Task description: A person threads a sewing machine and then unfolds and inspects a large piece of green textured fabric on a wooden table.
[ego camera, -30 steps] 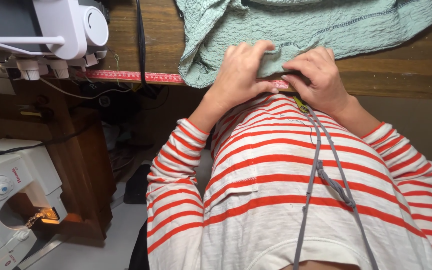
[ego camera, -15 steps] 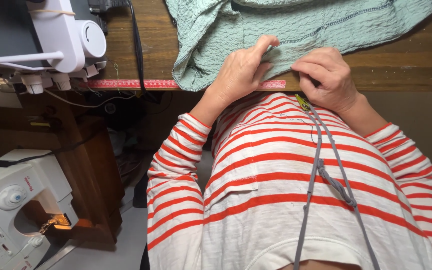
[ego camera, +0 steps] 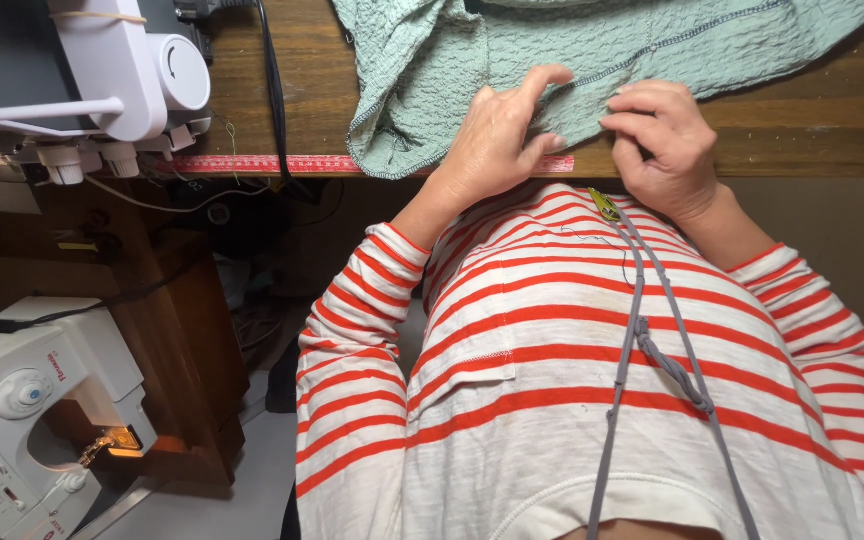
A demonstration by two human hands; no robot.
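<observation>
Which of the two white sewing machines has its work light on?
The white sewing machine at lower left, glowing orange at its needle; the white machine on the wooden table shows no light.
</observation>
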